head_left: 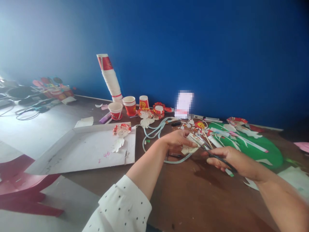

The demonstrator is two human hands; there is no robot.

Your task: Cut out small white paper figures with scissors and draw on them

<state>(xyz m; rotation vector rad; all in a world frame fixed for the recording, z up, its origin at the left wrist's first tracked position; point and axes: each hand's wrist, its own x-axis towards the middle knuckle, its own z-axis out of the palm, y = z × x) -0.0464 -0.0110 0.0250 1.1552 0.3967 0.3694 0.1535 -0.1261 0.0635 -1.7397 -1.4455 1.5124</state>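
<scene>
A pair of dark-handled scissors [218, 156] is gripped in my right hand [227, 159], its blades pointing left toward my other hand. Between thumb and fingers, my left hand [178, 139] pinches a pale piece of paper [190, 149]. The scissor blades lie against or just over this paper; I cannot tell whether they are cutting into it. Paper scraps [191, 125] and a red paper piece with a yellow emblem [200, 125] lie just beyond my hands. To the right, several markers [214, 141] rest on a green round mat [270, 156].
A tall leaning stack of paper cups [112, 82] stands by the blue wall, near a few separate cups [130, 106]. At left lies a white cardboard sheet [82, 151] bearing a red-rimmed paper cutout [122, 130]. A pale cable [154, 133] loops behind my left arm. A red chair [21, 183] stands lower left.
</scene>
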